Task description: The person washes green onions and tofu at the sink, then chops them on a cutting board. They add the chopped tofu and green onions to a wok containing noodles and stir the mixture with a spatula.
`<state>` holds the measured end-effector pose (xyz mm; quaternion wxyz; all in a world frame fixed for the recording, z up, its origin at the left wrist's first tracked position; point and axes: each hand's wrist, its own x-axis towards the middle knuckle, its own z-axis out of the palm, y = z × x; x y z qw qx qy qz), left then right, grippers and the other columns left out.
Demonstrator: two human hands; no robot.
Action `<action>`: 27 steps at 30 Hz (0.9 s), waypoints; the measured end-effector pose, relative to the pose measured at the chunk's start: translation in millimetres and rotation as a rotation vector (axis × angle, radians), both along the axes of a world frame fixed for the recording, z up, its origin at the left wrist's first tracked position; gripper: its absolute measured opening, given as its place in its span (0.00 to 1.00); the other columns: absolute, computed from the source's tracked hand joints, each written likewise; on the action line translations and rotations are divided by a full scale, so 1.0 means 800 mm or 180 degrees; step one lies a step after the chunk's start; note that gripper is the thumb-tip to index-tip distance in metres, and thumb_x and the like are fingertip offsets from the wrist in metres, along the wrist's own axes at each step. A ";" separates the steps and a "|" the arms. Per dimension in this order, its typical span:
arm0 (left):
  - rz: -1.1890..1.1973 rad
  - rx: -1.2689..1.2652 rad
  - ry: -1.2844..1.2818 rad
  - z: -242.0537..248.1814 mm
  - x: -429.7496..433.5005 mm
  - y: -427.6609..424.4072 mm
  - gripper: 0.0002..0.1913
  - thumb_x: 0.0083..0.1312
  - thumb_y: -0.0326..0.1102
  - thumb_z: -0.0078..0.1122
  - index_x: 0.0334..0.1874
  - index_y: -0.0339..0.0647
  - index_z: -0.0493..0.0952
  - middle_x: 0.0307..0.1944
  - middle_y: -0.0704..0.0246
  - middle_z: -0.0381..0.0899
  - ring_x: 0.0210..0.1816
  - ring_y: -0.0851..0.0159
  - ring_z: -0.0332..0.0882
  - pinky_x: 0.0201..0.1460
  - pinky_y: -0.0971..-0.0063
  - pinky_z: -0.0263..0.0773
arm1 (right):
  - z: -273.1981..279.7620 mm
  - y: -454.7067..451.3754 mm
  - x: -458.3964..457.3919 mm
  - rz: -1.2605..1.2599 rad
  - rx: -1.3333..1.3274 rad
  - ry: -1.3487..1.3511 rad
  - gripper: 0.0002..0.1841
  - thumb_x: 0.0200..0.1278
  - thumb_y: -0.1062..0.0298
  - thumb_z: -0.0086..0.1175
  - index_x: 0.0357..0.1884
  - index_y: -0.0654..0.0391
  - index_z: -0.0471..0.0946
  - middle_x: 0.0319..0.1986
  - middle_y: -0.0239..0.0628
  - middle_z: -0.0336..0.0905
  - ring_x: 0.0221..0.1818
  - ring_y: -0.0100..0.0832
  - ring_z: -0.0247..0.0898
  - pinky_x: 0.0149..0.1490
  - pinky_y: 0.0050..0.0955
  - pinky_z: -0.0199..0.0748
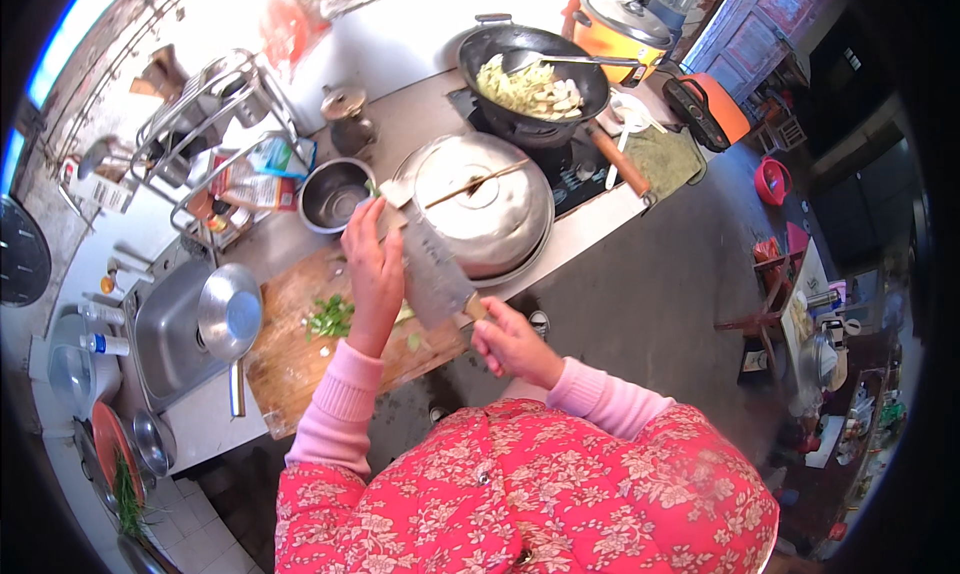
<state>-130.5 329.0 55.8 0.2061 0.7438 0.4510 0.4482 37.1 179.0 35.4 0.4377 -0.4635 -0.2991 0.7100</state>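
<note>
My right hand point(514, 341) grips the wooden handle of a cleaver point(433, 274). The broad blade is raised over the wooden cutting board point(289, 379), pointing away from me. Next to the blade's far end is my left hand point(373, 263), fingers stretched forward. Small pale pieces point(395, 193) show at its fingertips, along with a bit of green; whether the fingers pinch them or only touch them I cannot tell. Chopped green leaves point(330, 317) lie on the board left of my left wrist. A steel bowl point(337, 195) stands just beyond the fingertips.
A large lidded metal pan point(480, 206) with a chopstick on its lid sits right of the blade. Behind it, a wok point(536, 83) holds sliced food and a spatula. The sink point(169, 334) and a steel ladle point(231, 311) are at left, a wire rack point(217, 116) behind.
</note>
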 end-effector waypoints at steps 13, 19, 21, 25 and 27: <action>-0.1540 -0.1161 -0.1150 0.016 0.377 0.228 0.21 0.64 0.26 0.47 0.60 0.38 0.73 0.62 0.65 0.71 0.62 0.66 0.68 0.65 0.74 0.61 | 0.145 0.198 0.455 0.0123 0.0429 -0.1875 0.19 0.70 0.62 0.49 0.58 0.58 0.67 0.23 0.26 0.70 0.15 0.15 0.62 0.19 0.16 0.60; -0.1239 -0.1799 -0.0318 -0.018 0.416 0.267 0.22 0.57 0.20 0.43 0.54 0.35 0.77 0.60 0.61 0.75 0.60 0.65 0.74 0.62 0.73 0.67 | 0.146 0.276 0.538 0.0750 0.1211 -0.3619 0.17 0.64 0.64 0.54 0.52 0.60 0.75 0.19 0.33 0.75 0.16 0.23 0.69 0.22 0.24 0.66; -0.0633 -0.0991 -0.0188 -0.028 0.423 0.261 0.22 0.54 0.18 0.42 0.49 0.35 0.78 0.51 0.57 0.79 0.52 0.58 0.79 0.57 0.72 0.71 | 0.143 0.288 0.547 0.0820 0.1378 -0.3822 0.15 0.61 0.65 0.55 0.48 0.60 0.78 0.19 0.36 0.76 0.18 0.26 0.70 0.24 0.27 0.68; -0.0547 -0.0001 0.0089 -0.038 0.441 0.260 0.29 0.51 0.15 0.43 0.58 0.37 0.72 0.55 0.53 0.72 0.57 0.46 0.72 0.62 0.63 0.67 | 0.143 0.301 0.562 0.1091 0.0797 -0.3485 0.16 0.63 0.65 0.54 0.50 0.59 0.77 0.20 0.31 0.76 0.16 0.22 0.67 0.21 0.23 0.66; -0.0773 -0.0096 0.0272 -0.045 0.453 0.253 0.32 0.51 0.14 0.42 0.63 0.37 0.68 0.60 0.53 0.68 0.60 0.46 0.69 0.63 0.63 0.66 | 0.141 0.303 0.567 0.1103 0.0472 -0.3250 0.16 0.64 0.65 0.53 0.51 0.59 0.76 0.20 0.29 0.75 0.16 0.20 0.66 0.20 0.21 0.64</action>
